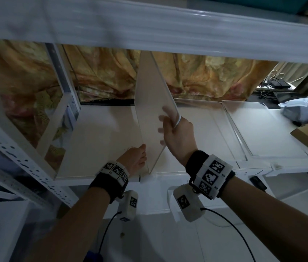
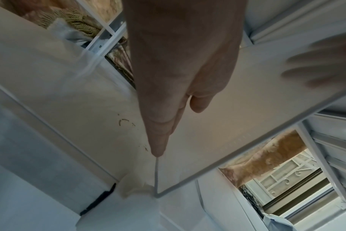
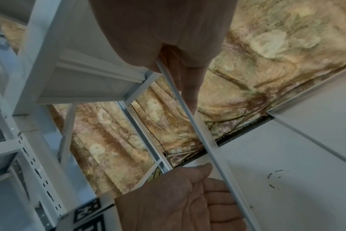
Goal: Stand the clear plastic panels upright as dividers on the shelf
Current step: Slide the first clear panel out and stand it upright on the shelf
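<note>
While our right hand (image 1: 175, 135) curls over the upper near edge of the clear panel (image 1: 153, 103), fingers wrapped to its far face and thumb on the near side, our left hand (image 1: 135, 159) lies flat with straight fingers against the panel's left face, low down near the front corner. The panel stands on its bottom edge on the shelf (image 1: 100, 140), about upright and running front to back. Its top edge sits just under the shelf board above (image 1: 149, 29). To its left the shelf is open as far as the white upright post (image 1: 64, 76). To its right two more panels (image 1: 202, 129) lie flat side by side, their edges nearly touching. Behind hangs a flowered curtain (image 1: 102, 72).
</note>
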`<state>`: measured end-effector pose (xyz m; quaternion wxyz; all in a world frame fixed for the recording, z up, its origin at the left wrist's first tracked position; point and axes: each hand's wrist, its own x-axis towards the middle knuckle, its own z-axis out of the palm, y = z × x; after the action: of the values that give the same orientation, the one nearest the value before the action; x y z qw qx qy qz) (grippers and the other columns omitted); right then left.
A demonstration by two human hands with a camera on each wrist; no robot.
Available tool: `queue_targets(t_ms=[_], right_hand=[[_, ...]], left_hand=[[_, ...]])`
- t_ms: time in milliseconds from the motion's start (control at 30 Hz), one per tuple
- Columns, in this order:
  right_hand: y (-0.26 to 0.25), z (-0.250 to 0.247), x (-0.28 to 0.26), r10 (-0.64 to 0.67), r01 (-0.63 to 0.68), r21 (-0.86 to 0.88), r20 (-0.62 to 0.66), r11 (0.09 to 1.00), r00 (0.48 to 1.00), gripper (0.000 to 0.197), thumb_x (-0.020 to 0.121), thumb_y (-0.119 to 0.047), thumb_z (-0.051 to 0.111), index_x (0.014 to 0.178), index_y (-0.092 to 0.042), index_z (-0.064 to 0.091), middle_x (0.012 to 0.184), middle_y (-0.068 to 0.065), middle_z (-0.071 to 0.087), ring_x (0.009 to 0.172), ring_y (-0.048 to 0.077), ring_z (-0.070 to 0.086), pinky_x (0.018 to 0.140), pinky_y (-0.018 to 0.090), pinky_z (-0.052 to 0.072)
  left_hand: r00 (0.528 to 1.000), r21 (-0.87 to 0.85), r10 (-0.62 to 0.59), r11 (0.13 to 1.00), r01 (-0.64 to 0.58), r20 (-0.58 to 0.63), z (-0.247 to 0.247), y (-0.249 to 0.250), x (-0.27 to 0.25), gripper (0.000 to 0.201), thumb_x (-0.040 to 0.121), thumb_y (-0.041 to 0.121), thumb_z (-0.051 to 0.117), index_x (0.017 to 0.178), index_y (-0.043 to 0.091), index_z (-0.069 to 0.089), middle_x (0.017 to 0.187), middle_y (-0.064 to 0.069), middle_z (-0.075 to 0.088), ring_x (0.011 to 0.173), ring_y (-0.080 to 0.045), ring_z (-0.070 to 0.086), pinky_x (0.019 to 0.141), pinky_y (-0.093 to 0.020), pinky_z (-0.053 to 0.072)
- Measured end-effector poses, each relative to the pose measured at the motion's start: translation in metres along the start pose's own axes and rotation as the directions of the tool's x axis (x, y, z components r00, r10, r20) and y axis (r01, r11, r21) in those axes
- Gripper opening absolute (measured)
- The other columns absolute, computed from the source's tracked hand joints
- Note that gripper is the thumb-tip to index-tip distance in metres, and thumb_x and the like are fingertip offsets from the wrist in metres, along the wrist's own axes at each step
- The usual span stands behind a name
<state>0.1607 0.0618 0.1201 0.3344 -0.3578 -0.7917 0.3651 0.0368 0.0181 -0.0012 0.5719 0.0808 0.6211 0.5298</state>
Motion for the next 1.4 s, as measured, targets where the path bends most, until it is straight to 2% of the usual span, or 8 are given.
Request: queue_targets(t_ms=[233, 400, 467, 533, 733, 900, 1100, 1400], right_hand=[[0.004, 0.007, -0.008, -0.067, 0.067, -0.045, -0.005, 0.997, 0.998, 0.045, 0.095, -0.030, 0.033, 0.138, -0.020, 0.043, 0.096, 0.020, 0.069, 0.074, 0.034, 0.068, 0.055, 0.050, 0.056], [0.003, 0.014, -0.009, -0.076, 0.078, -0.081, 0.029, 0.994, 0.997, 0.042, 0.098, -0.016, 0.035, 0.139, -0.013, 0.038, 0.099, 0.026, 0.068, 0.076, 0.038, 0.068, 0.066, 0.048, 0.056], [0.003, 0.012, -0.008, -0.052, 0.055, -0.078, 0.032, 0.995, 0.998, 0.043, 0.098, -0.016, 0.035, 0.141, -0.013, 0.036, 0.104, 0.026, 0.068, 0.083, 0.039, 0.067, 0.072, 0.048, 0.056], [0.004, 0.009, -0.005, -0.008, 0.012, -0.071, 0.046, 0.997, 0.999, 0.045, 0.097, -0.017, 0.035, 0.143, -0.016, 0.034, 0.111, 0.026, 0.066, 0.089, 0.039, 0.067, 0.074, 0.049, 0.056], [0.003, 0.005, 0.004, 0.000, 0.015, -0.162, 0.091, 0.987, 0.996, 0.035, 0.097, -0.009, 0.034, 0.127, 0.002, 0.045, 0.086, 0.018, 0.059, 0.078, 0.039, 0.060, 0.059, 0.029, 0.032], [-0.005, 0.011, 0.008, -0.003, 0.018, -0.122, 0.125, 0.992, 0.992, 0.037, 0.098, -0.011, 0.034, 0.132, 0.001, 0.038, 0.091, 0.026, 0.063, 0.067, 0.039, 0.055, 0.056, 0.030, 0.033], [-0.004, 0.009, 0.008, 0.010, 0.006, -0.120, 0.136, 0.993, 0.991, 0.038, 0.096, -0.008, 0.035, 0.132, 0.005, 0.038, 0.097, 0.030, 0.062, 0.078, 0.045, 0.058, 0.059, 0.036, 0.039], [-0.004, 0.010, 0.015, -0.026, 0.051, -0.160, 0.158, 0.986, 0.987, 0.040, 0.096, -0.008, 0.034, 0.134, 0.005, 0.037, 0.114, 0.030, 0.059, 0.088, 0.047, 0.058, 0.066, 0.037, 0.039]], left_hand=[[1.000, 0.096, 0.003, 0.995, -0.002, -0.010, 0.003, -0.006, 0.000, 0.027, 0.098, 0.041, 0.044, 0.081, 0.019, 0.047, 0.083, 0.004, 0.047, 0.078, -0.009, 0.049, 0.089, -0.028, 0.040], [0.996, 0.269, 0.050, 0.961, -0.068, 0.074, 0.008, -0.003, -0.011, 0.042, 0.091, 0.059, 0.044, 0.082, 0.019, 0.049, 0.072, 0.001, 0.051, 0.061, -0.008, 0.046, 0.067, -0.023, 0.042], [0.978, 0.292, 0.165, 0.936, -0.195, 0.124, 0.015, 0.015, -0.021, 0.059, 0.090, 0.064, 0.039, 0.118, 0.017, 0.058, 0.119, -0.005, 0.064, 0.100, -0.009, 0.059, 0.094, -0.032, 0.045], [0.943, 0.227, 0.297, 0.918, -0.325, 0.149, 0.026, 0.043, -0.040, 0.062, 0.088, 0.066, 0.038, 0.133, 0.027, 0.053, 0.137, 0.004, 0.057, 0.126, -0.010, 0.051, 0.113, -0.040, 0.034], [0.824, 0.254, 0.528, 0.784, -0.566, 0.206, 0.068, 0.121, -0.099, 0.053, 0.094, 0.053, 0.045, 0.141, 0.030, 0.039, 0.117, 0.013, 0.056, 0.113, 0.007, 0.051, 0.113, -0.032, 0.031], [0.820, 0.484, 0.540, 0.674, -0.558, 0.192, 0.083, 0.134, -0.107, 0.068, 0.100, 0.030, 0.040, 0.153, 0.028, -0.001, 0.162, 0.005, 0.007, 0.148, -0.015, 0.015, 0.111, -0.030, 0.021], [0.803, 0.442, 0.570, 0.683, -0.581, 0.175, 0.089, 0.128, -0.107, 0.062, 0.099, 0.012, 0.030, 0.153, 0.029, 0.006, 0.162, 0.003, 0.007, 0.148, -0.014, 0.012, 0.100, -0.023, 0.019], [0.808, 0.392, 0.573, 0.718, -0.575, 0.137, 0.092, 0.127, -0.105, 0.063, 0.096, 0.012, 0.031, 0.153, 0.029, 0.012, 0.162, -0.001, 0.010, 0.148, -0.017, 0.015, 0.121, -0.041, 0.015]])
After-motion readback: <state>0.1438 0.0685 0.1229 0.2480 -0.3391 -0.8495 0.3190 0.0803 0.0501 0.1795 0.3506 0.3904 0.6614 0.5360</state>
